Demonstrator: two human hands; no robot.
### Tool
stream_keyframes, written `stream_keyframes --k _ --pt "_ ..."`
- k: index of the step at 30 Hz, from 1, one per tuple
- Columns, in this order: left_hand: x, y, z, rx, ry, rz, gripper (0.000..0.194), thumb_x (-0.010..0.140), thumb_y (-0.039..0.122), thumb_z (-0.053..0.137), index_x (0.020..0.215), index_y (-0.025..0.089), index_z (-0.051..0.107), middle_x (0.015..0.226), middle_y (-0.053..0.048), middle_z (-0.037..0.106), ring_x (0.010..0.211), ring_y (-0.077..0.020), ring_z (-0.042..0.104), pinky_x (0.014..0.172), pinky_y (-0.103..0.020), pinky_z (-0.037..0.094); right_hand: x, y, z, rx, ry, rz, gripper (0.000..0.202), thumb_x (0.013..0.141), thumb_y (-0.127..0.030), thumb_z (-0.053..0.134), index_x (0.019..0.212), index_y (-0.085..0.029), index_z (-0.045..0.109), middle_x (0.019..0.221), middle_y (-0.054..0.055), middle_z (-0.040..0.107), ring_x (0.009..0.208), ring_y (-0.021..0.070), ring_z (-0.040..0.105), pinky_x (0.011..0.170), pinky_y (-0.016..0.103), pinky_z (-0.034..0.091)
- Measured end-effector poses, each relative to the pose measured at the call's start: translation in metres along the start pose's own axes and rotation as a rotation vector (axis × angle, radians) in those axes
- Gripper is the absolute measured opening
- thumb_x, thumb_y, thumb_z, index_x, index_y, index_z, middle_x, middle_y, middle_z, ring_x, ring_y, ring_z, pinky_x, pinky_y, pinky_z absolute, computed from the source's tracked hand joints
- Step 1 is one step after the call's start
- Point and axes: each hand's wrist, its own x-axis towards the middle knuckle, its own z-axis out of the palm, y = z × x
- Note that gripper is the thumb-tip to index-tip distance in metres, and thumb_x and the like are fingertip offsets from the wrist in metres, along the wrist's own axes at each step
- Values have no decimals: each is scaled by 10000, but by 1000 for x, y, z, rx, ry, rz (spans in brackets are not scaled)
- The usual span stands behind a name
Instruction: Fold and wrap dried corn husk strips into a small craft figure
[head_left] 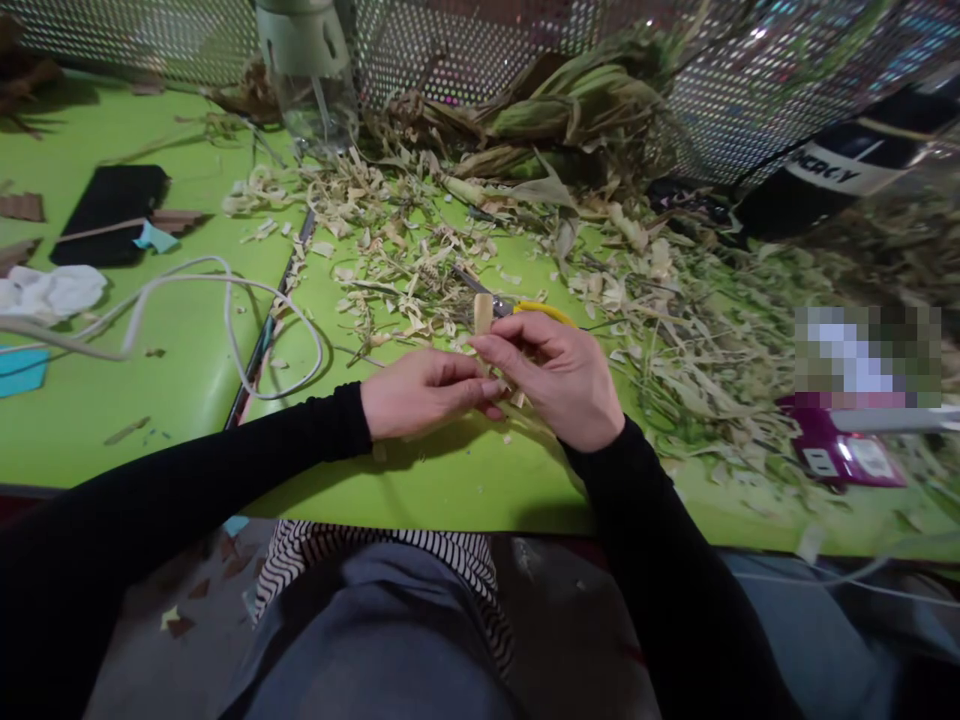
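Observation:
My right hand [566, 375] is closed in a pinch, and a pale tan flat strip [484, 313], which looks like a piece of corn husk, stands up from its fingertips. Close against it, my left hand [435, 392] has thumb and fingers pressed together near the lower end of the strip. What sits between the left fingertips is too small to make out. Scissors with a yellow handle [546, 312] lie just beyond the right hand, partly covered by it. Husk shavings [405, 290] are scattered on the green table [450, 480] around both hands.
Dried corn husks [555, 110] are heaped at the back before a perforated metal screen [465, 40]. A clear bottle [311, 90] stands back left, near a black phone [112, 215] and a white cable [225, 265]. To the right are a dark bottle [832, 170] and purple packet [847, 450].

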Motion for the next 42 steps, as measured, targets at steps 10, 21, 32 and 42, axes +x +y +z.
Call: stream_keyframes --k 10,21,32,42 --pt "2 -10 3 -166 -121 23 267 838 339 559 812 114 701 890 -69 729 893 -151 645 928 -280 446 -5 -1 13 -9 28 10 186 827 -365 603 783 -191 652 728 1 619 660 121 546 581 232 416" --pt "3 -2 -2 -539 73 -196 180 822 255 553 796 109 654 774 -72 692 735 -137 658 774 -284 493 4 10 -20 19 -233 27 292 840 -440 569 735 -169 600 642 -5 587 552 94 493 527 218 388" --pt "1 2 2 -411 135 -208 127 787 132 556 699 116 647 621 6 642 604 -63 603 682 -193 472 1 7 -19 16 -114 77 289 804 -418 621 664 -167 592 556 -25 540 499 87 464 482 223 368" --pt "5 -1 -4 -637 179 -200 170 845 189 491 765 105 615 720 -67 698 681 -117 623 745 -281 485 4 15 -26 -314 272 -81 195 813 -389 618 875 -204 614 881 35 634 792 173 576 682 310 468"
